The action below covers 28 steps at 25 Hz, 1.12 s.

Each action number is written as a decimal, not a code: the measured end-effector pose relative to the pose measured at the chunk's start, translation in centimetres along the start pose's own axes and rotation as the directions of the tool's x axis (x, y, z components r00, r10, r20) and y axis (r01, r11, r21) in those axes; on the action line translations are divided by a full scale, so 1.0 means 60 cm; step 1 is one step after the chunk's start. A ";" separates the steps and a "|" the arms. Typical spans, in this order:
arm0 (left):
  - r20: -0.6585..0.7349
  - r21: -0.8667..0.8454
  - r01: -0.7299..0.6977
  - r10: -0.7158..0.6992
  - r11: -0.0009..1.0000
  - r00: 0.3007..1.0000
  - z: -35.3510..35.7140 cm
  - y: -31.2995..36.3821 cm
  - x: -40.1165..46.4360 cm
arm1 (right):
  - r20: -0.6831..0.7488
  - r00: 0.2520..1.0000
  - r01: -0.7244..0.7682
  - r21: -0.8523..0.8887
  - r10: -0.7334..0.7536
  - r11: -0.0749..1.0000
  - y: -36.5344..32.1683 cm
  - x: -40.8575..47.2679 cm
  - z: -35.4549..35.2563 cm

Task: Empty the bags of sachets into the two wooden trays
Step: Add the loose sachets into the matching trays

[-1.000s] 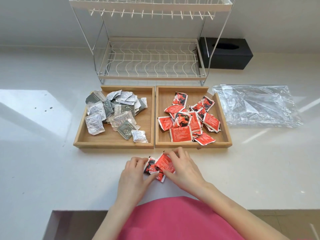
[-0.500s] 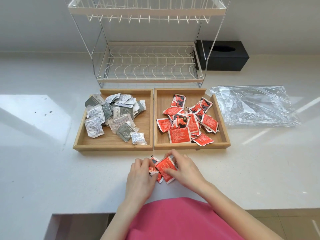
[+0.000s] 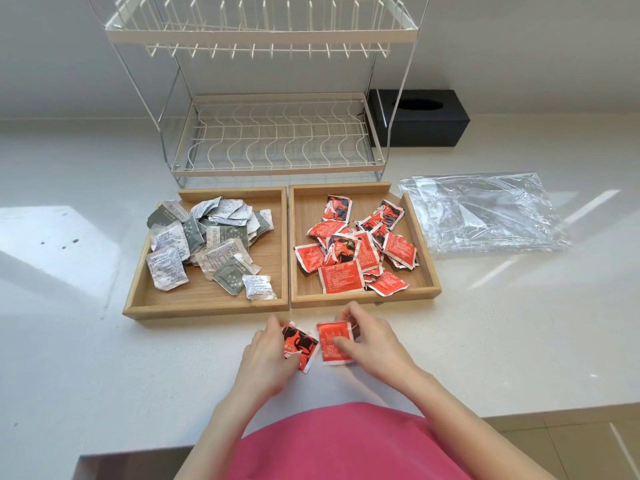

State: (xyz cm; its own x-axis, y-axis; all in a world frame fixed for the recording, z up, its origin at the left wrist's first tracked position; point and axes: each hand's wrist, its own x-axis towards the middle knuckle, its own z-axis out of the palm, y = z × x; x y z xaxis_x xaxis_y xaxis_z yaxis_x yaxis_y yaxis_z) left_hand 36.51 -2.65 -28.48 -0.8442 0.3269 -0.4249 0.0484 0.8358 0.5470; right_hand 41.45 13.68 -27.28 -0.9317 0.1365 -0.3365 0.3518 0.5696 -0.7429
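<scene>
White glossy counter (image 3: 86, 358) against a plain pale wall, sun patches on both sides. Two-tier wire dish rack (image 3: 273, 140) at the back, black tissue box (image 3: 420, 121) right of it. Flattened clear plastic bags (image 3: 485, 216) lie right of the trays, touching the right tray's edge.

Left wooden tray (image 3: 207, 308) holds the grey/white sachets (image 3: 204, 240), piled toward its back left. Right wooden tray (image 3: 363, 299) holds the red sachets (image 3: 356, 247) in a loose heap. Trays sit side by side, touching. Nothing blocks either tray from the front.

Loose red sachets on counter just in front of the right tray: left hand (image 3: 268, 363) grip clamped on a black-printed red sachet (image 3: 299, 342), a second one under it; right hand (image 3: 372, 341) pinches a plain red sachet (image 3: 334, 342) between thumb and fingers. Pink garment (image 3: 346, 445) at the bottom edge.

Vs 0.5 s ago: the sachets were bunched together between both hands; now split into two, one per hand, small gap between. Trays, bags, rack unchanged.
</scene>
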 end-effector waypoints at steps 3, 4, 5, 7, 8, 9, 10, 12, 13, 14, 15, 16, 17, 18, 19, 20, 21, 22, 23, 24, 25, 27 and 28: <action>-0.007 -0.215 -0.088 0.089 0.973 0.996 -0.018 0.012 -0.005 | -0.061 0.998 0.005 0.003 -0.005 1.000 0.012 -0.007 -0.041; -0.024 -0.296 -0.113 0.111 0.949 0.994 -0.026 0.018 -0.003 | -0.085 0.996 0.010 0.016 -0.009 1.000 0.013 -0.008 -0.056; -0.044 -0.371 -0.130 0.123 0.919 0.991 -0.036 0.026 0.000 | -0.114 0.993 0.016 0.038 -0.012 0.999 0.014 -0.007 -0.070; -0.094 -0.449 -0.159 0.131 0.879 0.987 -0.050 0.045 0.014 | -0.180 0.983 0.042 0.048 -0.032 0.998 0.012 0.000 -0.094; -0.123 -0.453 -0.186 0.146 0.872 0.982 -0.055 0.055 0.024 | -0.207 0.977 0.054 0.030 -0.047 0.998 0.010 0.007 -0.104; -0.143 -0.452 -0.215 0.168 0.866 0.975 -0.059 0.066 0.035 | -0.231 0.971 0.061 0.013 -0.057 0.998 0.009 0.014 -0.113; -0.153 -0.449 -0.241 0.192 0.860 0.969 -0.061 0.077 0.046 | -0.252 0.966 0.065 0.003 -0.062 0.998 0.008 0.022 -0.121; -0.173 -0.418 -0.286 0.234 0.862 0.957 -0.062 0.096 0.072 | -0.285 0.956 0.074 -0.007 -0.073 0.997 0.007 0.040 -0.137; -0.188 -0.375 -0.304 0.249 0.876 0.950 -0.060 0.103 0.085 | -0.294 0.953 0.072 -0.015 -0.074 0.997 0.008 0.050 -0.143; -0.197 -0.316 -0.311 0.259 0.896 0.946 -0.056 0.108 0.096 | -0.299 0.952 0.067 -0.025 -0.072 0.997 0.009 0.060 -0.149; -0.197 -0.247 -0.311 0.267 0.918 0.943 -0.051 0.112 0.104 | -0.302 0.951 0.057 -0.038 -0.066 0.998 0.011 0.070 -0.153; -0.200 -0.157 -0.311 0.278 0.938 0.940 -0.045 0.115 0.112 | -0.303 0.951 0.044 -0.055 -0.058 0.998 0.013 0.078 -0.157; -0.213 -0.045 -0.301 0.285 0.952 0.935 -0.039 0.115 0.118 | -0.300 0.953 0.023 -0.075 -0.044 0.997 0.015 0.086 -0.160; -0.236 0.054 -0.286 0.290 0.957 0.927 -0.032 0.115 0.120 | -0.290 0.957 -0.001 -0.100 -0.029 0.995 0.019 0.091 -0.160; -0.259 0.123 -0.282 0.305 0.952 0.916 -0.028 0.114 0.121 | -0.275 0.961 -0.014 -0.126 -0.021 0.992 0.022 0.093 -0.158; -0.257 0.172 -0.300 0.337 0.938 0.906 -0.025 0.112 0.122 | -0.256 0.966 -0.016 -0.150 -0.024 0.989 0.024 0.094 -0.155; -0.221 0.210 -0.326 0.370 0.922 0.902 -0.021 0.110 0.123 | -0.236 0.971 -0.010 -0.175 -0.033 0.984 0.027 0.093 -0.151; -0.171 0.240 -0.343 0.387 0.908 0.906 -0.018 0.109 0.122 | -0.215 0.976 0.000 -0.198 -0.043 0.980 0.029 0.090 -0.147; -0.132 0.254 -0.346 0.386 0.903 0.913 -0.015 0.109 0.121 | -0.196 0.979 0.007 -0.211 -0.050 0.977 0.030 0.088 -0.143; -0.116 0.249 -0.343 0.380 0.906 0.918 -0.014 0.110 0.120 | -0.186 0.981 0.012 -0.214 -0.053 0.977 0.030 0.087 -0.140; -0.121 0.232 -0.343 0.377 0.910 0.918 -0.016 0.112 0.119 | -0.185 0.981 0.016 -0.211 -0.056 0.977 0.030 0.086 -0.140; -0.153 0.212 -0.360 0.395 0.909 0.906 -0.024 0.122 0.117 | -0.189 0.979 0.035 -0.206 -0.075 0.978 0.029 0.083 -0.146; -0.168 0.227 -0.368 0.408 0.902 0.897 -0.028 0.127 0.117 | -0.191 0.977 0.050 -0.216 -0.093 0.975 0.029 0.083 -0.152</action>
State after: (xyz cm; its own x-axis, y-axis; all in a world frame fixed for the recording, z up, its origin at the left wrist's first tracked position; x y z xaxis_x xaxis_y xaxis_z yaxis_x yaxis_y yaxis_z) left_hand 30.07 5.27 -26.10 -0.8275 0.5603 -0.0367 0.4753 0.7337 0.4856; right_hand 36.61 22.71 -24.97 -0.9604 0.2354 -0.1493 0.2766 0.7371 -0.6166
